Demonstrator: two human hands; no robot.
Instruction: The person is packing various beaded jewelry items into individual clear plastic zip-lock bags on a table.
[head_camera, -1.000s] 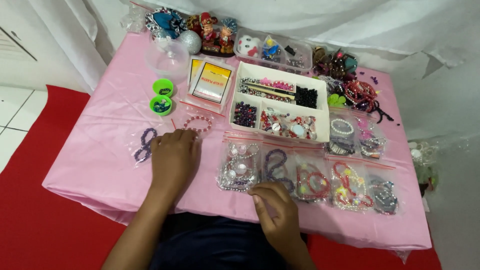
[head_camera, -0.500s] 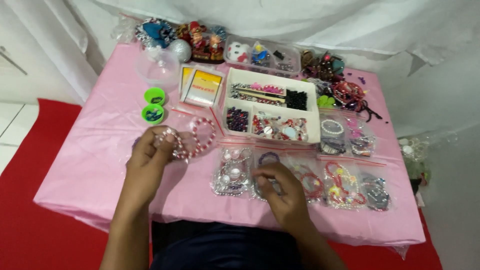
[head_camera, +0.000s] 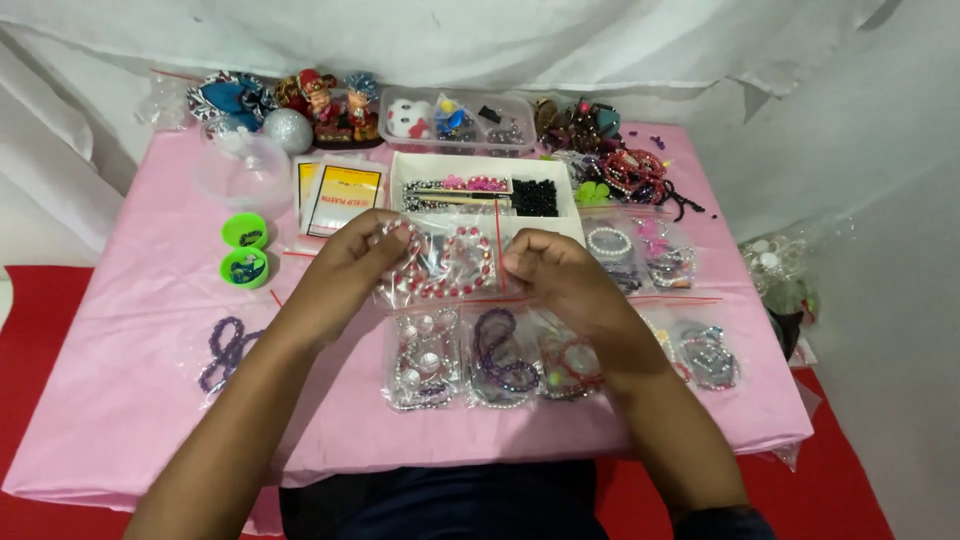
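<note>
Clear bead bag (head_camera: 445, 262) pinched between hands, above table (head_camera: 130, 400) middle.

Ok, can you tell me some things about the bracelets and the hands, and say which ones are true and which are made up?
1. Both hands hold one clear bag of pink and red beads above the table. True: the left hand grips its left edge, the right hand its right edge.
2. The tablecloth is blue. False: it is pink.
3. Two small green tubs sit left of the hands. True.
4. A purple bracelet in a bag lies near the left forearm. True.
5. The white tray is empty. False: it holds beads, some of them black.
</note>
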